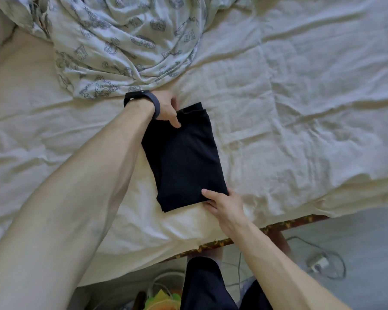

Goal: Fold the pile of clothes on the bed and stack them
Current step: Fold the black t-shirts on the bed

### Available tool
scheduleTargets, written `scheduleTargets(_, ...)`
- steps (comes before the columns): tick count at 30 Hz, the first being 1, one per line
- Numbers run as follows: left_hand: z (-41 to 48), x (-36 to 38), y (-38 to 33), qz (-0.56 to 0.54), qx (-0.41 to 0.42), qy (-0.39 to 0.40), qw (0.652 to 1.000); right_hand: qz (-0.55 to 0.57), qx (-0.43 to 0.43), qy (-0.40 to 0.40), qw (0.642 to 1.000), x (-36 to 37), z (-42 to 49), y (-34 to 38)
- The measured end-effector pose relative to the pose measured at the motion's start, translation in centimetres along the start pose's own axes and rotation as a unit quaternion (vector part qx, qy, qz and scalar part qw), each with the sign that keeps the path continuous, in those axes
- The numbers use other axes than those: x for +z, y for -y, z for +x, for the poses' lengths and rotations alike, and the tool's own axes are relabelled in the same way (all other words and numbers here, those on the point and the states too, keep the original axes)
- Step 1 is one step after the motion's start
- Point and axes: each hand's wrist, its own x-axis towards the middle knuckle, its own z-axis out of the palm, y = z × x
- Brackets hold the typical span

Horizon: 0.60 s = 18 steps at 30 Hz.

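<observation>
Now I have both hands on the folded black garment (184, 157), which lies on the bed (300, 108).

My left hand (166, 108), with a dark band (151, 104) on its wrist, pinches the garment's far left corner: the thumb lies on top and the other fingers are hidden past the edge. My right hand (226, 206) grips the garment's near right corner, thumb on the cloth and fingers tucked beneath it. Beyond the garment, near the left hand, a printed duvet (126, 41) lies bunched. On the near side, past the bed's edge, a charger (318, 262) and its cable lie on the floor.
</observation>
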Motion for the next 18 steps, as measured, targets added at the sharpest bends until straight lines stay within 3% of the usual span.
scheduleTargets(3,-0.4,0.6,-0.1,-0.032,-0.002,0.017,0.999,0.077,0.006,-0.013,0.997,-0.3,-0.6,-0.6)
scheduleTargets(6,-2.2,1.7,-0.1,-0.144,-0.012,0.007,0.989,0.107,-0.035,-0.031,0.993,-1.7,-1.4,0.5)
scheduleTargets(8,-3.8,2.5,-0.7,-0.271,-0.016,0.014,0.962,0.093,-0.089,-0.050,0.990,-4.0,-1.8,2.2)
scheduleTargets(12,-6.6,4.9,-4.8,-0.502,0.012,0.052,0.863,0.059,-0.201,-0.066,0.976,-11.1,-2.2,7.5)
scheduleTargets(15,-7.8,8.4,-10.2,-0.548,0.021,0.074,0.833,0.037,-0.242,-0.109,0.963,-17.6,-1.6,11.2)
scheduleTargets(18,-8.3,11.6,-16.1,-0.580,0.038,0.043,0.813,0.000,-0.275,-0.118,0.954,-23.5,-0.9,14.6)
